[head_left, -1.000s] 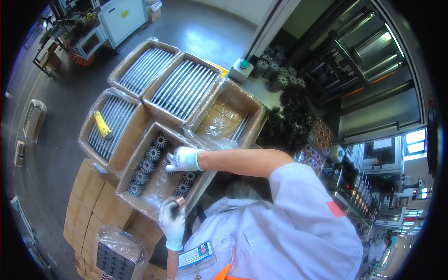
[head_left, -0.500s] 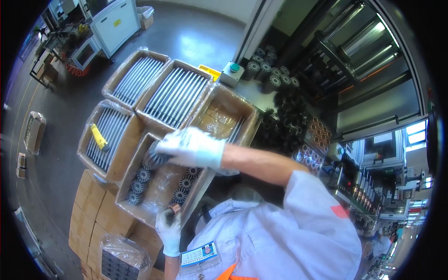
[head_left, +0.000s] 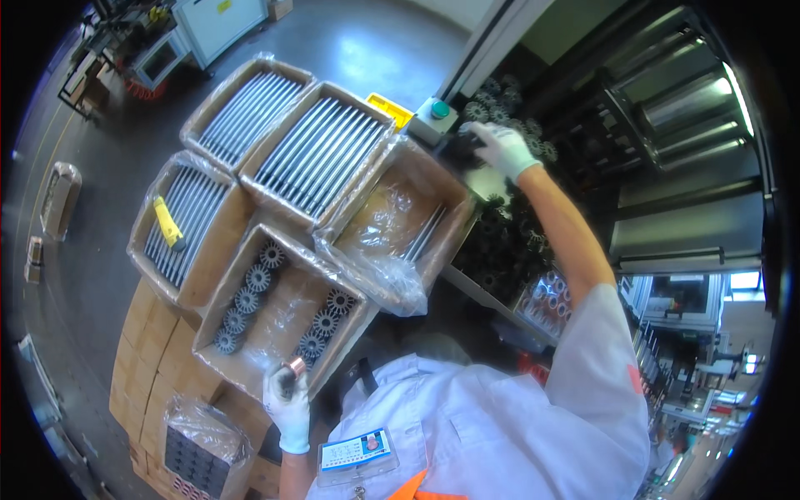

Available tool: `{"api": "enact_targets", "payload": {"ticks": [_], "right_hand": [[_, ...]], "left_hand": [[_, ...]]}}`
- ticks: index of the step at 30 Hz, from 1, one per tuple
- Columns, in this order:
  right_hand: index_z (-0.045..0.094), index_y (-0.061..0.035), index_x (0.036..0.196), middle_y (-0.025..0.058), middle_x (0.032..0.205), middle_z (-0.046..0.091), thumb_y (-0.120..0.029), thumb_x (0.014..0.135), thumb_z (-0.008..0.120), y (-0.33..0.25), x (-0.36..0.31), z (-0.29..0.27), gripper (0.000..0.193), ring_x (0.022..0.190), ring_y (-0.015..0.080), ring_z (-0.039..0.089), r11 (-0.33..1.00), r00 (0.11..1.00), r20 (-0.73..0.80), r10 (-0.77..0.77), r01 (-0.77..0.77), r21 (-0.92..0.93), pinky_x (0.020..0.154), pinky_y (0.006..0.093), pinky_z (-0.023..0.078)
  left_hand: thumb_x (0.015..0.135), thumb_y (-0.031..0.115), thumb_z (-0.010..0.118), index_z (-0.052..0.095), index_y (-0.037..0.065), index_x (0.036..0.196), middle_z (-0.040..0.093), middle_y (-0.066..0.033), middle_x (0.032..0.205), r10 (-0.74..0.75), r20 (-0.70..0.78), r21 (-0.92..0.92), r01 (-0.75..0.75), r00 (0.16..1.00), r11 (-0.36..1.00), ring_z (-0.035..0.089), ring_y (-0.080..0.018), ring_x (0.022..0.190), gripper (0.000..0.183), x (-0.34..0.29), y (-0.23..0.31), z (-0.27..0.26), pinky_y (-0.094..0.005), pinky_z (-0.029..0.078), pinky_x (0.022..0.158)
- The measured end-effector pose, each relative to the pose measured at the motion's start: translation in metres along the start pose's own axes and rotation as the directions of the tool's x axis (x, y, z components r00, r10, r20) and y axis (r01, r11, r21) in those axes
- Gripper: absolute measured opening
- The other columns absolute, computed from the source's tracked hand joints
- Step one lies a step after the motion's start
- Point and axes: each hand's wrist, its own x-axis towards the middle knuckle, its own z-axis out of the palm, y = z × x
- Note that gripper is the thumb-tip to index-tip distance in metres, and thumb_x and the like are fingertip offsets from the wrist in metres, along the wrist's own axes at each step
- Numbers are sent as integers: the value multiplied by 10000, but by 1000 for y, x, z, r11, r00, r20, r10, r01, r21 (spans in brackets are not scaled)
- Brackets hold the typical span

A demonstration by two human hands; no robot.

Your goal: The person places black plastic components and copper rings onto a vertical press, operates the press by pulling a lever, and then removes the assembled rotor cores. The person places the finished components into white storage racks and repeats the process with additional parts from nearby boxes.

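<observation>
My left hand (head_left: 286,408), in a white glove, is closed around a small copper commutator (head_left: 297,366) at the near edge of a plastic-lined carton (head_left: 283,321). Inside that carton, slotted rotor cores (head_left: 247,299) stand in a row along the left wall, with several more along the right. Far to the right, my gloved right hand (head_left: 504,152) reaches over the machine's bench. Its fingers are closed on a dark rotor core (head_left: 458,147), partly blurred. More slotted cores (head_left: 521,125) stand in a group beyond this hand.
Three cartons of metal shafts (head_left: 321,162) stand beyond and left; a yellow cutter (head_left: 167,223) lies on one. A carton (head_left: 383,217) with few shafts adjoins the bench. A green button box (head_left: 435,117) stands near my right hand. Copper rings (head_left: 546,300) lie nearer on the bench.
My right hand has let go of a rotor core in the carton's left row and swung right to the bench. My left hand still holds the commutator, slightly shifted.
</observation>
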Motion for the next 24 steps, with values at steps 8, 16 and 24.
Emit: {"api": "enact_targets", "payload": {"ticks": [8, 16, 24], "right_hand": [[656, -168, 1257, 115, 1296, 595, -238, 838, 714, -29, 13, -29, 429, 1176, 307, 573, 910, 983, -92, 158, -181, -374, 943, 445, 477], [562, -97, 1335, 232, 1327, 576, -194, 888, 656, -375, -23, 40, 467, 970, 371, 688, 638, 812, 18, -584, 445, 629, 831, 421, 567], [607, -132, 1226, 335, 1284, 551, -149, 908, 555, -444, -22, 118, 322, 911, 372, 698, 802, 872, 93, -480, 394, 449, 709, 440, 575]], "left_hand": [[775, 41, 819, 659, -3, 952, 669, -148, 1131, 65, -148, 108, -49, 987, 993, 671, -270, 1006, 243, 1, -3, 3, -350, 536, 870], [768, 55, 827, 658, 11, 929, 673, -157, 1132, 76, -245, 54, -65, 966, 996, 683, -281, 987, 238, -4, -6, 3, -351, 548, 845], [782, 56, 812, 655, 20, 945, 680, -153, 1148, 113, -211, 41, -107, 971, 993, 690, -299, 972, 230, -4, 1, -3, -370, 550, 839]]}}
